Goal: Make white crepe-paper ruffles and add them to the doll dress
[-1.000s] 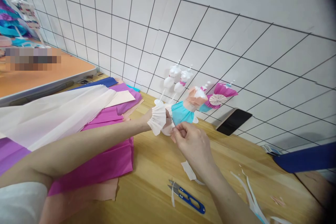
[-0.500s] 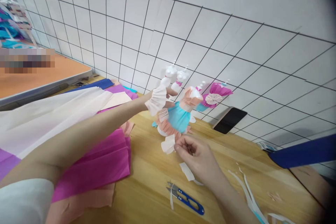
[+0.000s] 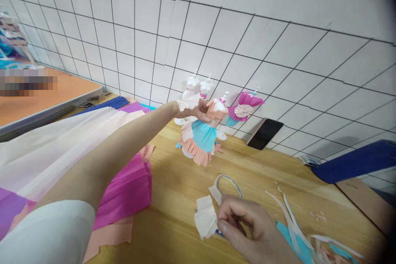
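Observation:
My left hand (image 3: pixel 202 111) reaches out with its thumb and fingers closed at the waist of a small dress form (image 3: pixel 220 104), which wears a peach top and a blue skirt with a peach ruffle (image 3: pixel 202 134). A cream pleated paper piece (image 3: pixel 189 102) lies along the back of that hand. Low in front, my right hand (image 3: pixel 247 227) pinches a small cream crepe paper piece (image 3: pixel 206 218). Just beyond its knuckles a tape roll (image 3: pixel 230 183) rests on the table. Blue thread snips are almost wholly hidden under the paper and hand.
Bare white dress forms (image 3: pixel 192 84) and a magenta paper dress (image 3: pixel 250 101) stand by the tiled wall. A phone (image 3: pixel 265 134) leans nearby. Crepe paper sheets (image 3: pixel 130 192) cover the left side; white strips (image 3: pixel 292 225) and blue scraps (image 3: pixel 298 241) lie at right.
My right hand has moved down and toward me, away from the skirt, with the cream paper in it. My left hand has closed at the dress form's waist.

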### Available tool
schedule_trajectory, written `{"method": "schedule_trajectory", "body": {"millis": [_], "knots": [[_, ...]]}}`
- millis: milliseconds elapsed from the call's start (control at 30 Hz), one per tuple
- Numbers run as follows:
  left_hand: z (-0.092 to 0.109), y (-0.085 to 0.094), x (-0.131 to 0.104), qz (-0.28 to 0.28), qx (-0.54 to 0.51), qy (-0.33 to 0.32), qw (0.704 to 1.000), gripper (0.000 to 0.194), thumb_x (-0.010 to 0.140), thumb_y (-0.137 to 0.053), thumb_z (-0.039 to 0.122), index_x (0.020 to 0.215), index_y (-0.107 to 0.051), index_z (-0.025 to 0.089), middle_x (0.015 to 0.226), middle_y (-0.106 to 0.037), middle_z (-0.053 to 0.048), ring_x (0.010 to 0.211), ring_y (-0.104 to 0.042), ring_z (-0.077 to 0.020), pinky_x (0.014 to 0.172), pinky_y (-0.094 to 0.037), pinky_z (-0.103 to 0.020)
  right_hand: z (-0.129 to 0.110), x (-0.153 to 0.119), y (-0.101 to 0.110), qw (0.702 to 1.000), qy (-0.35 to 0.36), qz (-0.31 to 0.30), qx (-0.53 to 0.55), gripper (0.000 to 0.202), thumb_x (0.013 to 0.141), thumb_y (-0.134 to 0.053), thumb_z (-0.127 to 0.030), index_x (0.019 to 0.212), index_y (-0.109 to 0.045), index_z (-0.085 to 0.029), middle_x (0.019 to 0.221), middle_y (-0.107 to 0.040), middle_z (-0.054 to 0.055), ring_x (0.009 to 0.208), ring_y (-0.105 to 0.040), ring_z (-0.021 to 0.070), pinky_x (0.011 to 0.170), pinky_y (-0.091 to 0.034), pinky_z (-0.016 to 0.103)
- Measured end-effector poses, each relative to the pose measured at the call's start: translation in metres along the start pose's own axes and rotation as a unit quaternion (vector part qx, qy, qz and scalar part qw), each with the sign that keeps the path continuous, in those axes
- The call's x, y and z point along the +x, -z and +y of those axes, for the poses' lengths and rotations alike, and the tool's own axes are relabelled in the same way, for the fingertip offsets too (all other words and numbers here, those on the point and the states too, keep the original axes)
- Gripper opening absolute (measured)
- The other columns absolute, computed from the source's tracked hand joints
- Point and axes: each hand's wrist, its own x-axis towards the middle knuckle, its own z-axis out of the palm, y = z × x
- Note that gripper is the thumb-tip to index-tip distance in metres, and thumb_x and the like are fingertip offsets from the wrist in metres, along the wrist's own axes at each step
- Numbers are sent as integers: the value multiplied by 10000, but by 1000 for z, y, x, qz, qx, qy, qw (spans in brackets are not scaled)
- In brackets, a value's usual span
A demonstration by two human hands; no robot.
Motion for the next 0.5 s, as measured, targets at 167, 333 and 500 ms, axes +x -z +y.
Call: {"method": "schedule_trajectory", "body": {"millis": [167,333,500], "knots": [[6,-9,-2,40,-5,11,999,258,506,-804,135,708,-643,139,713,-634,-11,786,-598,-165,793,-476,-333,2,-21,1,999,-22,35,25,156,716,-500,-243,568,-470,-203,551,-398,-44,528,-357,115,515,-276,249],[27,-24,-8,71,3,15,997,289,474,-810,116,708,-642,135,707,-625,0,771,-576,-152,783,-463,-308,9,-41,11,999,-29,10,25,155,728,-523,-228,578,-493,-206,550,-412,-43,535,-393,122,512,-305,239],[63,-55,-23,115,-17,7,993,296,549,-768,126,825,-660,128,744,-629,-6,808,-593,-170,764,-455,-302,16,-61,25,999,-13,-2,48,150,732,-546,-218,586,-515,-211,567,-462,-30,544,-405,131,513,-309,251]]}}
